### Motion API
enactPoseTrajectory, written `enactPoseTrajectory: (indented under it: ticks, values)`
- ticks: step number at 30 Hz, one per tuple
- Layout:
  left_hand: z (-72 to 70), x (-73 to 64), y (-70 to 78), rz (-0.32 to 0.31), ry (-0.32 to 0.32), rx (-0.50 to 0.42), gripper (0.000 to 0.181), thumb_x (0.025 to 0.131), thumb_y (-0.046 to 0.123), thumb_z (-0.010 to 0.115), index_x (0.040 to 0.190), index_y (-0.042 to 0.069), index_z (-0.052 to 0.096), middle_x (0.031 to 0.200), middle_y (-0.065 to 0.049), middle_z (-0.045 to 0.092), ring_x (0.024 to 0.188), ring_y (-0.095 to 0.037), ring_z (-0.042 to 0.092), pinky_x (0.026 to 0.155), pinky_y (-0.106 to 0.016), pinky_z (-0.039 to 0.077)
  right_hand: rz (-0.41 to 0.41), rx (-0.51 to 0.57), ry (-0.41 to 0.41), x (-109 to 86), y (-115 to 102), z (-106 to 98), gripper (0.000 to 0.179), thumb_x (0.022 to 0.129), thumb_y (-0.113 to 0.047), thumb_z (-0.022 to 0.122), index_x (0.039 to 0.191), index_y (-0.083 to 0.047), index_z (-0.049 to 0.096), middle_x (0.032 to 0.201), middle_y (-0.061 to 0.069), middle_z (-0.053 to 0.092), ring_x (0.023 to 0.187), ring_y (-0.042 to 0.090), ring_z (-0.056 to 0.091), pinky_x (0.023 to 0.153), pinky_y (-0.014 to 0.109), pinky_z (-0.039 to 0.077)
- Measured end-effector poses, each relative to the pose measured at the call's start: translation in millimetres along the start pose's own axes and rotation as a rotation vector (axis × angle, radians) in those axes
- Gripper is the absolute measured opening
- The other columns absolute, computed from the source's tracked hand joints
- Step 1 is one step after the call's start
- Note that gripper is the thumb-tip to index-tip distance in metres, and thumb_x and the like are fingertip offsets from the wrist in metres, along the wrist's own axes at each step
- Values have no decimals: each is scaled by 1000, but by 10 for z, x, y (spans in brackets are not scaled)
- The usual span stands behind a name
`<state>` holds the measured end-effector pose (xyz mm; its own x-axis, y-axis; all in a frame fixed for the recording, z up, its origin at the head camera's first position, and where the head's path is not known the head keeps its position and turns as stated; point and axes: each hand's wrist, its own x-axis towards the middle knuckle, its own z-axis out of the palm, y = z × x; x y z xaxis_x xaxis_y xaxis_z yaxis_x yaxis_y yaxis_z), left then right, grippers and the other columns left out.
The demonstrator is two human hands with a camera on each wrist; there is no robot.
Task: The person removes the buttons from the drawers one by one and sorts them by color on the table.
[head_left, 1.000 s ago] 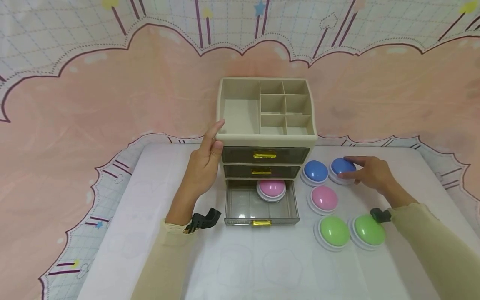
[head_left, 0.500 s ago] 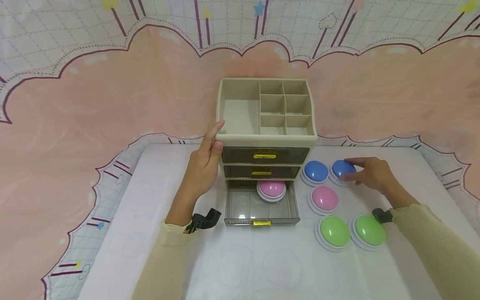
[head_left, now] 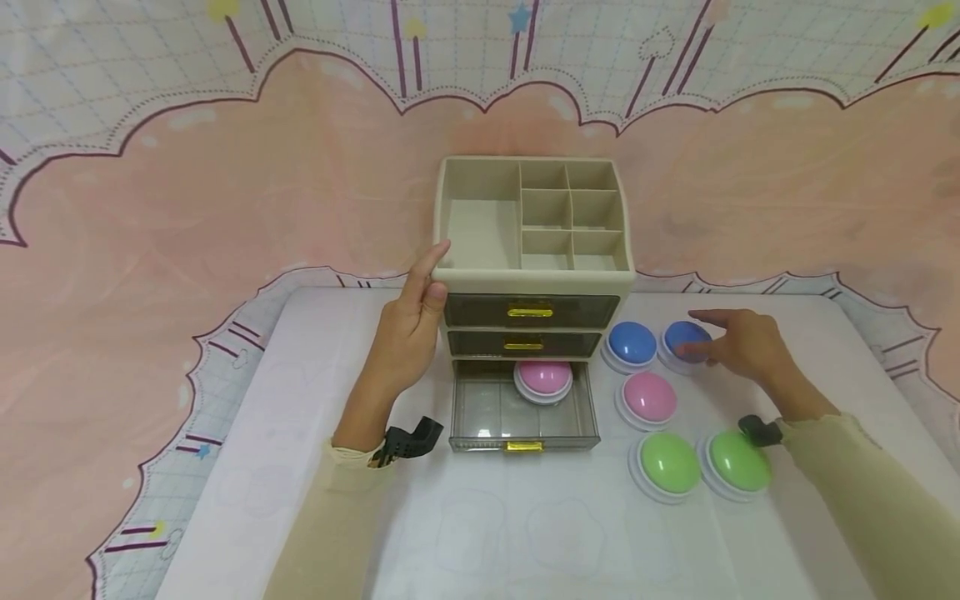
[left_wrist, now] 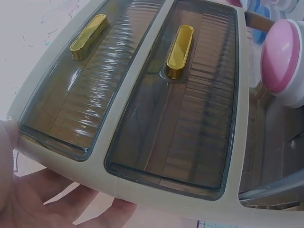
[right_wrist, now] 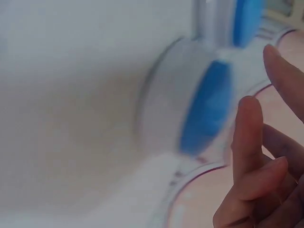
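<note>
Blue dome button [head_left: 684,337] upright, beside 2nd blue [head_left: 632,342].

Organizer [head_left: 480,275] beige, with smoky grey drawers [head_left: 522,311] and gold handles [head_left: 528,312]. Buttons on white bases: two blue [head_left: 632,342], two pink [head_left: 649,397], two green [head_left: 667,463]. Table [head_left: 300,467] white; backdrop [head_left: 225,183] pink cloud shape over a white grid with purple outlines.

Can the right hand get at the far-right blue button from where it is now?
Probably yes: the right hand hovers at the far-right blue button, fingers spread, with nothing between them.
</note>
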<state>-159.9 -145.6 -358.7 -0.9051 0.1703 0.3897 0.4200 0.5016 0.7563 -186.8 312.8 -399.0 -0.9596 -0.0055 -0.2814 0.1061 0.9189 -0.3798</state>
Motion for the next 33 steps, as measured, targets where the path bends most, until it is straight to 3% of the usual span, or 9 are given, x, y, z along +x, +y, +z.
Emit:
enactPoseTrajectory:
  ticks: [3, 6, 10, 16, 21, 23, 25, 31, 33]
  values:
    - [-4, -5, 2, -3, 2, 4, 58, 105, 60, 26, 158, 37, 31, 67, -4, 35, 61, -25, 39, 67, -42, 40, -30, 19, 31, -105, -164, -8, 90, 84, -67, 73, 152, -12, 49, 120, 26, 69, 107, 44, 63, 87, 57, 49]
    - [-5, -8, 0, -6, 1, 8, 58, 105, 60, 26, 158, 38, 31, 67, -4, 35, 60, -24, 38, 66, -42, 40, -56, 86, 42, -261, -371, 15, 87, 85, -67, 72, 151, -14, 51, 138, 26, 60, 101, 35, 68, 84, 51, 53]
    - [-2, -12, -8, -2, 6, 9, 60, 103, 63, 25, 158, 37, 31, 67, -4, 35, 59, -23, 37, 63, -41, 39, -166, 176, 112, -491, -634, 80, 72, 86, -59, 77, 142, -17, 62, 129, 16, 70, 77, 18, 70, 70, 32, 54]
    - [-6, -8, -10, 15, 19, 9, 62, 103, 64, 25, 157, 36, 33, 69, -4, 35, 61, -24, 38, 66, -41, 40, -327, 245, 207, -727, -950, 201, 46, 83, -43, 86, 122, -20, 76, 107, 4, 78, 71, 17, 61, 58, 25, 48]
    - [-9, -5, -16, 8, 16, 11, 60, 103, 63, 26, 157, 38, 32, 70, -3, 35, 60, -22, 36, 64, -41, 39, -382, 298, 119, -783, -1122, 358, 47, 81, -39, 87, 122, -19, 76, 98, 3, 78, 58, 13, 57, 49, 27, 46]
    - [-10, -8, -19, 6, 15, 9, 60, 103, 62, 26, 157, 38, 32, 69, -3, 35, 60, -22, 36, 65, -41, 38, -414, 296, 82, -781, -1169, 437, 49, 81, -38, 88, 124, -19, 75, 85, 3, 75, 52, 11, 54, 46, 27, 44]
    - [-10, -11, -20, 5, 13, 9, 60, 103, 62, 26, 157, 38, 32, 69, -3, 35, 60, -22, 35, 65, -41, 39, -458, 282, 56, -773, -1213, 516, 51, 80, -36, 88, 126, -17, 74, 89, 2, 75, 48, 9, 52, 45, 26, 43]
    - [0, -1, -18, 17, 10, 9, 61, 103, 63, 25, 158, 37, 32, 68, -3, 35, 59, -22, 36, 64, -41, 38, -554, 195, 4, -726, -1357, 674, 57, 82, -37, 86, 132, -17, 70, 67, -3, 62, 44, 4, 45, 44, 25, 40]
    - [5, 5, -18, 19, 9, 9, 61, 103, 63, 25, 158, 37, 31, 67, -3, 35, 58, -22, 35, 62, -41, 38, -575, 158, 7, -702, -1391, 707, 58, 83, -40, 85, 134, -18, 69, 74, 0, 69, 46, 4, 44, 46, 25, 40]
